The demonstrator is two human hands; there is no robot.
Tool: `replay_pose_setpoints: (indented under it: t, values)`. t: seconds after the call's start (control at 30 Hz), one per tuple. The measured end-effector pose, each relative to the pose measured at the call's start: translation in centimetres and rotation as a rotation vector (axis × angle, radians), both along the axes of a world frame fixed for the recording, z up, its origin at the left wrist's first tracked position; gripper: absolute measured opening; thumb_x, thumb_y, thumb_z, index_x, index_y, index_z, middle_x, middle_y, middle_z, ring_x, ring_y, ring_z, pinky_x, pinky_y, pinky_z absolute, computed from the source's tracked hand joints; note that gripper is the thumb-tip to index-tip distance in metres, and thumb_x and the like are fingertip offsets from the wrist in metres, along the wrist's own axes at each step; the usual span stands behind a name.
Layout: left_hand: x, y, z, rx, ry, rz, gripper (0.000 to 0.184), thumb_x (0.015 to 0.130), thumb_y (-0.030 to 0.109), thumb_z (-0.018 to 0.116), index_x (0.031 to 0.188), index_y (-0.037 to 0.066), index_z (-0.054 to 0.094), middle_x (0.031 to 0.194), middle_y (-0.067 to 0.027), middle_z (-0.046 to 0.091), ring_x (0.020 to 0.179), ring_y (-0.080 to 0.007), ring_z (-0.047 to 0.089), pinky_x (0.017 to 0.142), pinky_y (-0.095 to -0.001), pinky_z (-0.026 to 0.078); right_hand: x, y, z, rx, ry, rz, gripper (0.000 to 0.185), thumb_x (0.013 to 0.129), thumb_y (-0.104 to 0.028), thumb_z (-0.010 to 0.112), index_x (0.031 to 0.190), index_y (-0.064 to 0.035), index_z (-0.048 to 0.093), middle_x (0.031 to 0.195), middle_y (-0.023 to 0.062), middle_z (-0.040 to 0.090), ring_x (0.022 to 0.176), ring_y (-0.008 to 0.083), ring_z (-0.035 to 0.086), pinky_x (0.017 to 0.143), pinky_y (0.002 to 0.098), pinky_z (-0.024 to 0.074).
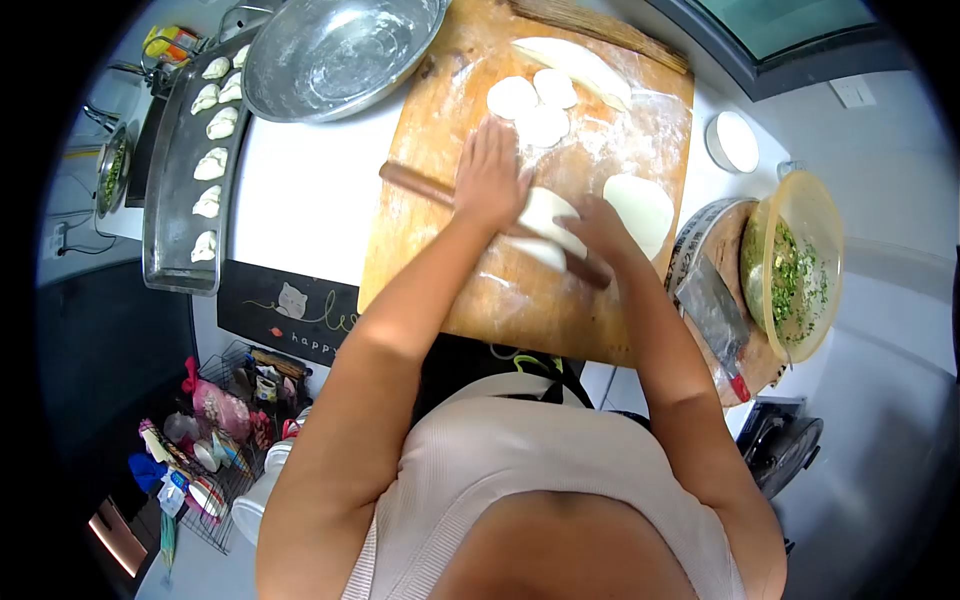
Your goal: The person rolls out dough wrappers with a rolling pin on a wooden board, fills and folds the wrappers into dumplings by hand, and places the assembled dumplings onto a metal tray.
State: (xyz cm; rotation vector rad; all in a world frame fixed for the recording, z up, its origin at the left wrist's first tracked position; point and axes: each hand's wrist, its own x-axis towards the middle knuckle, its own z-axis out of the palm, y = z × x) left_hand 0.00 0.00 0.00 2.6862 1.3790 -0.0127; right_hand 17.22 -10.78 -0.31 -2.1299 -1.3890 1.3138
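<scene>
A brown rolling pin (420,184) lies slantwise across a sheet of white dough (548,215) on the floured wooden board (400,270). My left hand (490,175) rests flat over the pin's left part, its fingers stretched out. Near the pin's right part, my right hand (598,228) is at the dough's edge with its fingers bent; what its fingertips hold is hard to make out. Just right of it lies a flat dough sheet (640,212). Above my left hand are small dough rounds (513,97) and a long dough strip (575,66).
A metal bowl (335,55) overlaps the board's upper left. A tray (222,165) of several shaped dough pieces stands at left. At right are a bowl of chopped greens (800,275), a cleaver (712,308) on a round block and a white bowl (733,142).
</scene>
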Motion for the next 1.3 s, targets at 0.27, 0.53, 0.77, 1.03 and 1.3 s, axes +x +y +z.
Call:
replay_pose_setpoints:
  t: [0.27, 0.53, 0.77, 1.03, 1.3]
  values:
    - [-11.1, -7.1, 0.5, -0.041, -0.245, -0.322, 0.072, 0.086, 0.042, 0.055, 0.143, 0.006, 0.031, 0.149, -0.0157, 0.03, 0.138, -0.0309, 0.027, 0.114, -0.0455, 0.017, -1.6, -0.8, 0.6, 0.249, -0.222, -0.071, 0.041, 0.081, -0.031, 0.068, 0.11, -0.0033, 0.063, 0.102, 0.0219, 0.064, 0.095, 0.0369, 0.061, 0.085, 0.0422, 0.0465]
    - [-14.6, -5.6, -0.1, -0.062, -0.418, -0.422, 0.058, 0.074, 0.029, 0.068, 0.126, 0.008, 0.052, 0.121, -0.0135, 0.054, 0.115, -0.0337, 0.047, 0.105, -0.0482, 0.03, 2.6, -0.7, 7.1, 0.125, 0.026, -0.342, 0.023, 0.088, -0.015, 0.063, 0.107, -0.0023, 0.064, 0.09, 0.0104, 0.067, 0.077, 0.0179, 0.062, 0.071, 0.0321, 0.0512]
    - [-14.8, -5.7, -0.4, -0.059, -0.427, -0.403, 0.056, 0.075, 0.031, 0.067, 0.123, 0.006, 0.053, 0.121, -0.0135, 0.054, 0.115, -0.0333, 0.047, 0.104, -0.0479, 0.031, 14.3, 1.4, 1.1, 0.236, -0.043, -0.636, 0.027, 0.089, -0.014, 0.062, 0.112, -0.0006, 0.06, 0.1, 0.0121, 0.066, 0.087, 0.0203, 0.064, 0.077, 0.0308, 0.0524]
    - [-15.0, -5.4, -0.6, -0.071, -0.429, -0.388, 0.053, 0.075, 0.029, 0.066, 0.121, 0.005, 0.054, 0.12, -0.0137, 0.054, 0.115, -0.0328, 0.048, 0.104, -0.0477, 0.032, 3.3, 9.2, 1.0, 0.367, -0.437, -0.291, 0.038, 0.079, -0.031, 0.072, 0.106, -0.0042, 0.065, 0.114, 0.0177, 0.062, 0.105, 0.0309, 0.059, 0.089, 0.0372, 0.0464]
    - [-15.1, -5.5, -0.8, -0.062, -0.481, -0.373, 0.051, 0.076, 0.03, 0.066, 0.119, 0.005, 0.055, 0.12, -0.0143, 0.054, 0.115, -0.0332, 0.048, 0.104, -0.0473, 0.033, -3.5, 12.6, 0.4, 0.247, -0.331, -0.515, 0.048, 0.074, -0.031, 0.077, 0.107, -0.0037, 0.055, 0.105, 0.0139, 0.063, 0.102, 0.0293, 0.06, 0.087, 0.0385, 0.046]
